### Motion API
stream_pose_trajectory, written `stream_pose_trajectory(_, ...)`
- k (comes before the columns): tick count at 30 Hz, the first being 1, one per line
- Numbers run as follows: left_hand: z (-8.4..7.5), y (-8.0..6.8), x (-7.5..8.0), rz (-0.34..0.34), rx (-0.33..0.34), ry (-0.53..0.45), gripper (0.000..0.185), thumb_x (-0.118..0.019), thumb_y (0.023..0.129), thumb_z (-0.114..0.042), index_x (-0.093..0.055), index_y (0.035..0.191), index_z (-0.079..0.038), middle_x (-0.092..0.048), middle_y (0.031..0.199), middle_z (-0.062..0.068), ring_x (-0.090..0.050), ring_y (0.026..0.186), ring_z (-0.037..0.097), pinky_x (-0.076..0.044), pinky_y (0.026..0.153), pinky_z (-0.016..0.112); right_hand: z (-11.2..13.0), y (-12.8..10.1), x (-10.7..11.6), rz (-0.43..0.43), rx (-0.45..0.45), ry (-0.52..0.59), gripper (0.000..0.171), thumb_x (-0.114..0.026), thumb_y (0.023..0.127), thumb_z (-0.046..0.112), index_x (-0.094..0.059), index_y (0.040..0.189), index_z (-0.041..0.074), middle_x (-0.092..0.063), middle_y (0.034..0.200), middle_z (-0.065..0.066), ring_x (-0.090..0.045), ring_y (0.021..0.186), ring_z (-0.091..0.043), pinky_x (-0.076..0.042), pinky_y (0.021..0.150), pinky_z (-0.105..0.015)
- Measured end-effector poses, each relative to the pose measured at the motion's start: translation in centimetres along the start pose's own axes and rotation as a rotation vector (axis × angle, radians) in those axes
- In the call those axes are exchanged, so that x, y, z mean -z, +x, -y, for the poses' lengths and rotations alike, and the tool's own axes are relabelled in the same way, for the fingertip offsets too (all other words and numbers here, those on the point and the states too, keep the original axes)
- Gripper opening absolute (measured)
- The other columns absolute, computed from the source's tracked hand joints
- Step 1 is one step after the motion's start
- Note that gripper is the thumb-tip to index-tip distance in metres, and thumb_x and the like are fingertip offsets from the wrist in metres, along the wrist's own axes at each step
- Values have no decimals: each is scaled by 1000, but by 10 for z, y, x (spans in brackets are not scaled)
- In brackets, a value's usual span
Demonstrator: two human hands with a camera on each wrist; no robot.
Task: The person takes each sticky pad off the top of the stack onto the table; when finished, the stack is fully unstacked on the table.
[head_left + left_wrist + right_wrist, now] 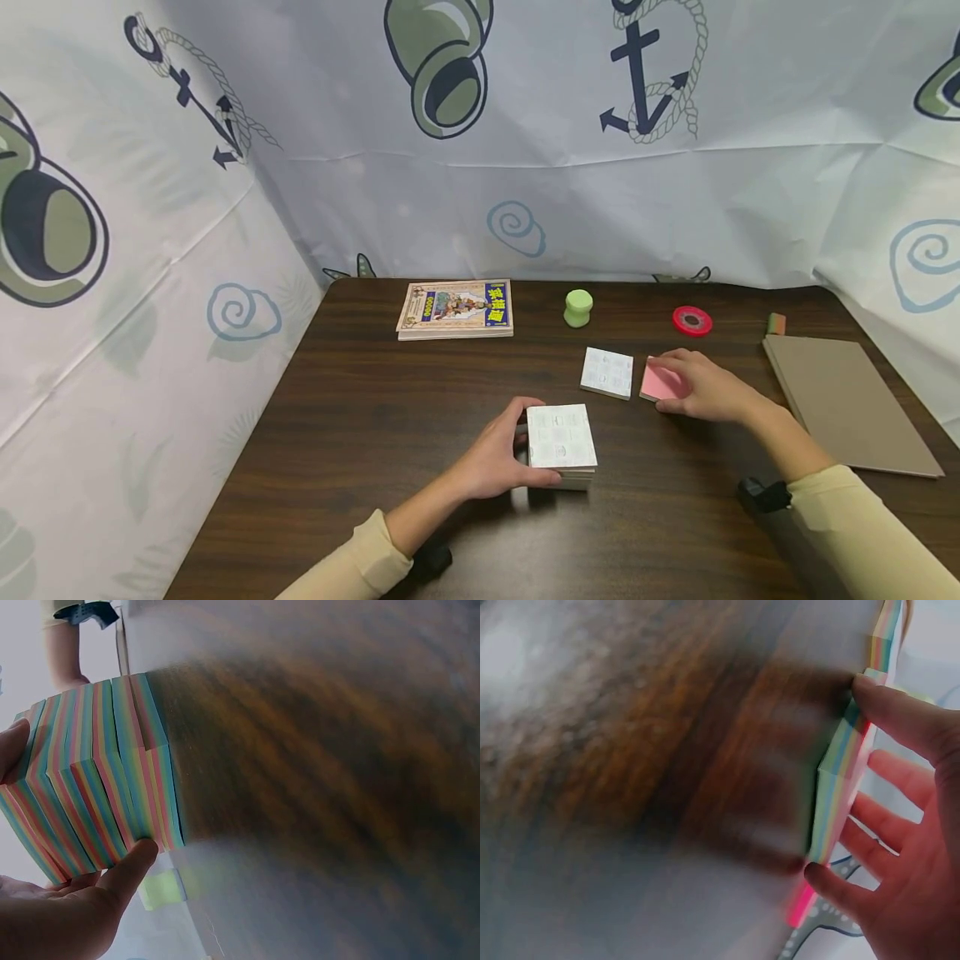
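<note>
White cloth (525, 108) printed with navy anchors, rope and blue spirals hangs beyond both hands and also to their left. Below it, a dark wood-grain table (375, 408) stretches under the 2 hands. Cream sleeves (870, 525) reach in behind them, each with a dark strap (763, 495) at the wrist.

To the right of the right hand lies a flat taupe board (851, 404). Beyond the left hand and slightly left of it is a booklet (455, 310) with bright lettering and a picture.

The left hand (495, 458) grips a tall stack (561, 437), thumb on the near side and fingers on the far side, its grasp wide. The top is white with faint print; the edges show pink, yellow, green and blue stripes.

Out ahead, the right hand (697, 385) holds a low pink pad (663, 381) by 2 opposite edges, with other fingers spread clear of it. Just left of that hand is a white pad (607, 372), apart from the pink 1.

Beyond the right hand sits a red disc (692, 321); farther left, a green spool (577, 308) stands upright. Right of the disc, at the board's far corner, is a small orange-and-green block (776, 324).
</note>
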State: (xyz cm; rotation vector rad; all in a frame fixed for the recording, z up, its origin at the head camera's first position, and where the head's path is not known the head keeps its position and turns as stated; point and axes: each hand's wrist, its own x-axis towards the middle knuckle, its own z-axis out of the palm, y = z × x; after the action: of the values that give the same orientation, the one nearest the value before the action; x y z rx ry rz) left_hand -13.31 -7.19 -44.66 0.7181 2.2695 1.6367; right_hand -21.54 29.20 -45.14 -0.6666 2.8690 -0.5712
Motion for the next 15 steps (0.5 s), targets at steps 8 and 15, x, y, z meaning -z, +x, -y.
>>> stream_pose_trajectory(8,1,0,0,1,3,1,83,-91,67,-9,-41,133,-11,-52,123,0,-57,107,13,-47,96,31,18,-1,11,-59,74,3,75,-78,83,38,-48,143,5,-44,140,-21,-38,128,-41,-38,98,-64)
stream_pose_trajectory(15,1,0,0,3,8,-1,83,-91,67,-11,-41,133,-12,-52,124,-1,-55,108,13,-46,97,28,83,-5,26,-96,215,-8,72,-78,84,37,-48,145,12,-43,145,-15,-41,128,-32,-45,95,-54)
